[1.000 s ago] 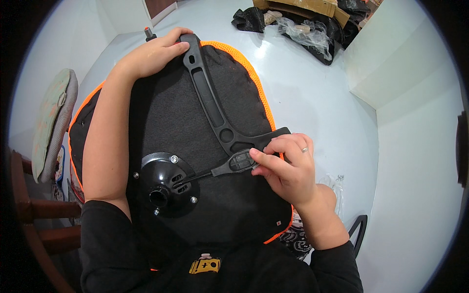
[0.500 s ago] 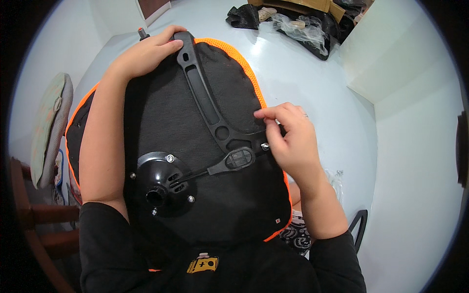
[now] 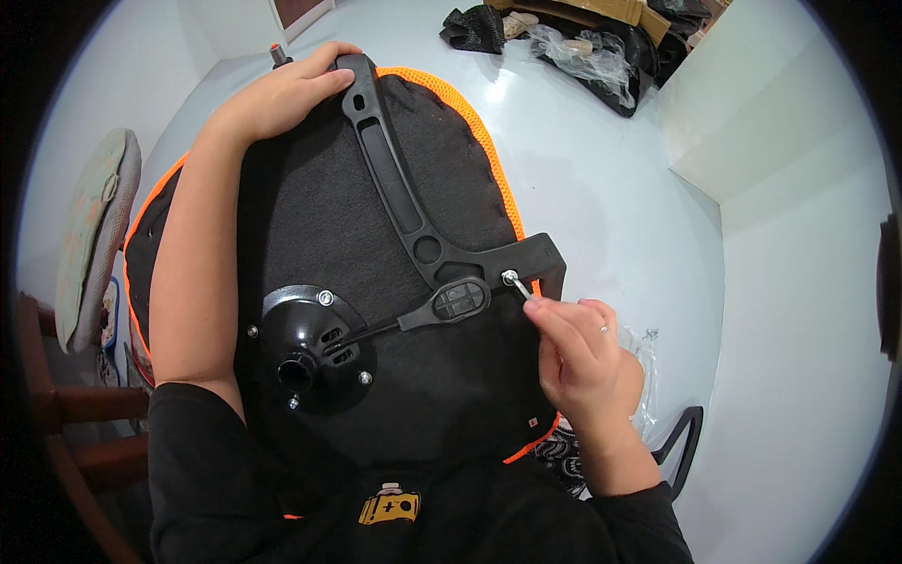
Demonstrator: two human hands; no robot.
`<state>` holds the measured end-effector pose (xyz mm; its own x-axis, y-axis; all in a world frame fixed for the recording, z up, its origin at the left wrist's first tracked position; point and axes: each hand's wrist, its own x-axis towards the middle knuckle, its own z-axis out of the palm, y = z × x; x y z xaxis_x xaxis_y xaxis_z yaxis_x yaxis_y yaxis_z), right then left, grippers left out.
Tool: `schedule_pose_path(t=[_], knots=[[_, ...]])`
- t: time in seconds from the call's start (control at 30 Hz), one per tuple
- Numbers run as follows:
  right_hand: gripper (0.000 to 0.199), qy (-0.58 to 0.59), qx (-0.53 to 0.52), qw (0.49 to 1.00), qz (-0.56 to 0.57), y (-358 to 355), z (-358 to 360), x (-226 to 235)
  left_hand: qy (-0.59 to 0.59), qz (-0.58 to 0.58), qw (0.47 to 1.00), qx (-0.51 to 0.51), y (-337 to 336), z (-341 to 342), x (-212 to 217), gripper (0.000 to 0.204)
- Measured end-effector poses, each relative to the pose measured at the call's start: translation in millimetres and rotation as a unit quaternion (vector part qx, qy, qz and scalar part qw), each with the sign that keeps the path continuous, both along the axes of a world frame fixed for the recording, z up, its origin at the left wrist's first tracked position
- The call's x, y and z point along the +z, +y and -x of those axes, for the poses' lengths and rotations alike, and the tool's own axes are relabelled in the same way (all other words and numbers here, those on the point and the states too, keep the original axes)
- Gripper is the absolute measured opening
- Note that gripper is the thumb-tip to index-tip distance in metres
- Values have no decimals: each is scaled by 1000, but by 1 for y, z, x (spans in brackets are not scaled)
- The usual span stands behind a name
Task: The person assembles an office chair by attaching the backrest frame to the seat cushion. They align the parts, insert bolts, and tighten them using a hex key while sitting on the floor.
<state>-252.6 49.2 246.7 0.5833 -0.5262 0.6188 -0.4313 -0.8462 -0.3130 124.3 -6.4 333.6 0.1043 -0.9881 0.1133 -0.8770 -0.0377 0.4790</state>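
An upturned chair seat with black fabric and an orange mesh edge rests in front of me. A black plastic armrest lies across its underside. My left hand is closed around the armrest's far end. My right hand pinches a thin metal hex key, whose tip meets the bolt near the armrest's right end. Beside that bolt is a lever with an oval black handle. It runs to a round black metal seat plate held by several bolts, with a tube socket in it.
At the far side are an open cardboard box and clear plastic wrap. A wooden chair and a cushion stand on the left. Another black armrest leans at the lower right. A white wall bounds the right.
My right hand has moved down and back from the armrest's right end, uncovering it. The hex key now shows, set at the bolt. My left hand keeps its hold.
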Motion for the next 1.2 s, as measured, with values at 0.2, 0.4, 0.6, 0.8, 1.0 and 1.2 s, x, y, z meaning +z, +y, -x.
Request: schedule_pose_path(t=[0.2,0.4,0.6,0.8,1.0,1.2], knots=[[34,21,52,998,29,-5,-4,11,3,-1,1000,-6,-1,6,4,42],[37,-28,88,996,-9,-23,-29,17,-33,13,999,-4,-4,9,3,42],[41,41,162,985,-36,-28,-12,28,-8,4,1000,-9,-4,-1,-3,42],[45,19,145,989,-5,-34,-18,20,3,-13,1000,-8,-3,9,4,41],[43,-45,54,997,-23,-35,-45,20,-26,20,999,-26,-7,5,3,42],[32,-49,60,990,-116,-44,-48,26,-29,29,999,-13,-5,5,1,42]])
